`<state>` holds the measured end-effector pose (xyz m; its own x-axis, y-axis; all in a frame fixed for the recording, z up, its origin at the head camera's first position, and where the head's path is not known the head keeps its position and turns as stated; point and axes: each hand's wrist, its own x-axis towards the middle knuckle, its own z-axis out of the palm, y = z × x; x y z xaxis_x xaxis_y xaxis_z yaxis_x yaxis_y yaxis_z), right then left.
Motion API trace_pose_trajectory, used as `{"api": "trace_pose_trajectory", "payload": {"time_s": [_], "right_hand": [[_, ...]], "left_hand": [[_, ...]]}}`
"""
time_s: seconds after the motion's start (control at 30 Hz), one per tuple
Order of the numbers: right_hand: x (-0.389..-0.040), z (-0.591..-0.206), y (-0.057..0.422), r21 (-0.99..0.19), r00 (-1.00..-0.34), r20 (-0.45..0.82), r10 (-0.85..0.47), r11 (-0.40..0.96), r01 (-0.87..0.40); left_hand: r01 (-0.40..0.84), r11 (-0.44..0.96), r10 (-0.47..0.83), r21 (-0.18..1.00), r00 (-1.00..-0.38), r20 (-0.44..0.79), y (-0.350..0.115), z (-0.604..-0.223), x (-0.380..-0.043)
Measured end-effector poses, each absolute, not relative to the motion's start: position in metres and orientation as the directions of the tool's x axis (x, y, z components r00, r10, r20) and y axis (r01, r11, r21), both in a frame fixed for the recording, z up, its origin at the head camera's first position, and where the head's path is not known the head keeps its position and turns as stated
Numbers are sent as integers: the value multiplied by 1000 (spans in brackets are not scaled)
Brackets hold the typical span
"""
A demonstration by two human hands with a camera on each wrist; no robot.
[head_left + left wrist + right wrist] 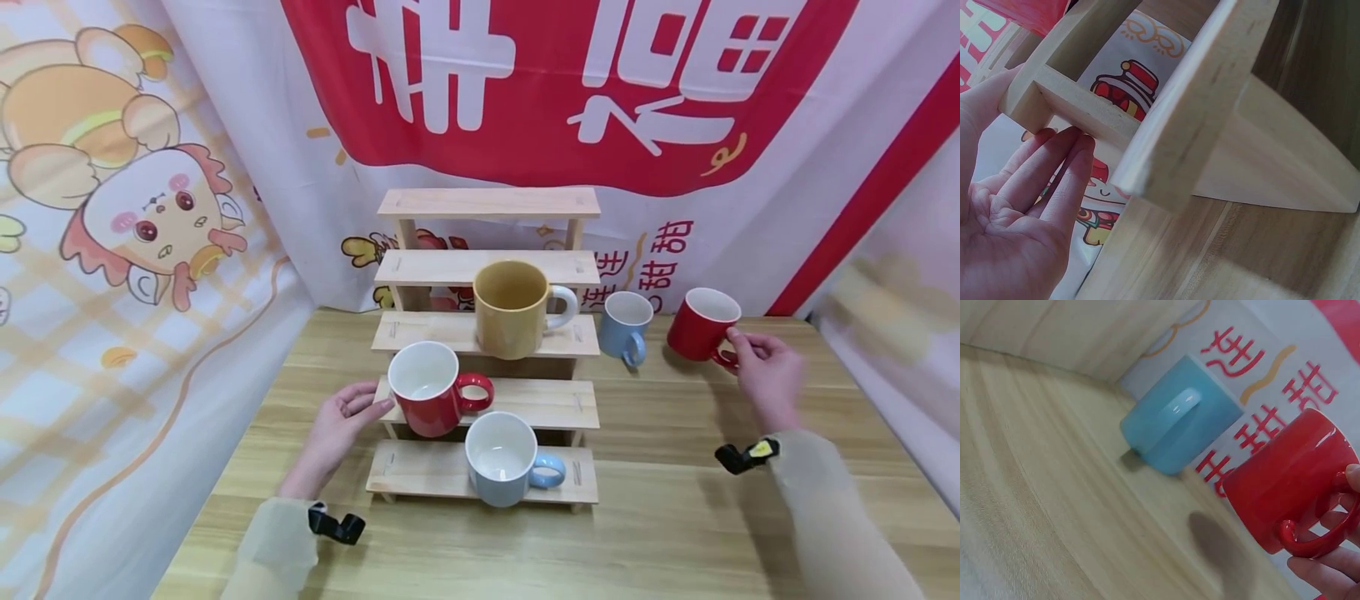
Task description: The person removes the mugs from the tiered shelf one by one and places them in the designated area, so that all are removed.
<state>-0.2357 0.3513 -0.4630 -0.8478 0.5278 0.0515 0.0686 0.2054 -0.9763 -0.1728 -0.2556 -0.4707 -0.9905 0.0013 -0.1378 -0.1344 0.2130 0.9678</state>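
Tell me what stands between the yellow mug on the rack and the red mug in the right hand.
The head view shows a light blue mug on the table, between the yellow mug and the red mug.

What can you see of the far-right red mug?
The red mug looks like glossy ceramic, red outside and white inside, with a red loop handle. Its mouth faces up. The right grip holds it by the handle. In the right wrist view, its shadow lies apart from its base, suggesting it is off the table. It is right of the light blue mug, not touching it.
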Motion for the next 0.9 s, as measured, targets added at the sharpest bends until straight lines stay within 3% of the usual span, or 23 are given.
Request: {"api": "trace_pose_trajectory", "payload": {"time_s": [0.27,0.5,0.73,0.9], "right_hand": [[-250,-479,340,-935,-841,83,534,334,120],[-258,-483,332,-956,-850,53,524,272,108],[-260,-483,327,-933,-836,36,547,317,167],[-258,-485,324,-951,-838,76,540,293,102]], "left_hand": [[-152,203,2,967,-988,-155,-255,-471,-172],[-172,213,-10,962,-985,-174,-256,-470,-173],[-169,218,-13,961,-985,-171,-256,-471,-173],[-135,213,-12,968,-991,-136,-255,-471,-173]]}}
